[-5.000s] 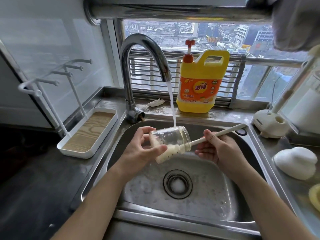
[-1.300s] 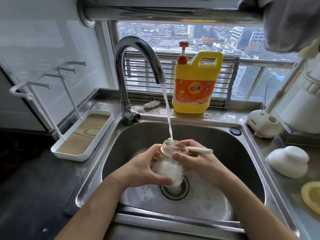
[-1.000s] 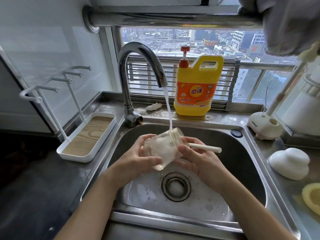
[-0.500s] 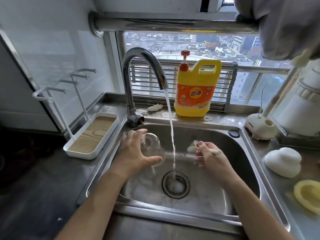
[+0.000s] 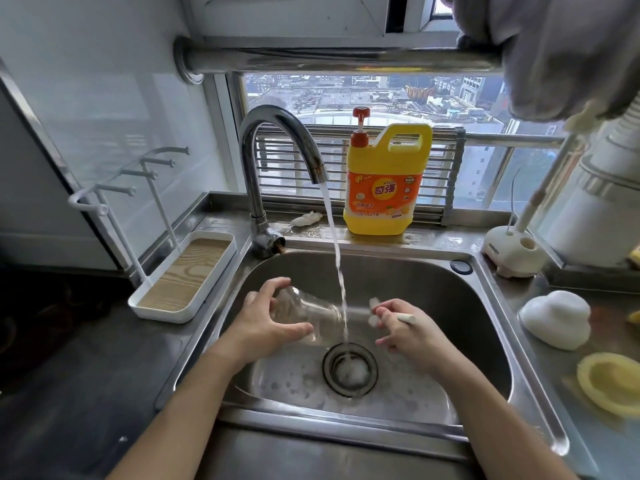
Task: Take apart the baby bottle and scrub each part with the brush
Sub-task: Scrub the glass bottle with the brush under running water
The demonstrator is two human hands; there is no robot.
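My left hand (image 5: 266, 323) grips the clear glass bottle body (image 5: 304, 311), which lies sideways over the sink (image 5: 485, 306) with its mouth toward the water stream. My right hand (image 5: 408, 332) holds the white bottle brush (image 5: 374, 311) outside the bottle; its handle end pokes out past my fingers and its pale head sits just right of the stream. Water runs from the tap (image 5: 277, 133) down between both hands into the drain (image 5: 349, 368). A white domed bottle cap (image 5: 554, 323) rests on the counter to the right.
A yellow detergent jug (image 5: 384, 181) stands on the ledge behind the sink. A white drying rack with a wooden tray (image 5: 183, 275) sits left. A white brush stand (image 5: 512, 251) and a yellow ring-shaped part (image 5: 613, 379) are on the right counter. A cloth (image 5: 561, 50) hangs overhead.
The brush has come out of the bottle. My hands have separated, the bottle going left and turned sideways, the brush going right, with the stream now falling between them.
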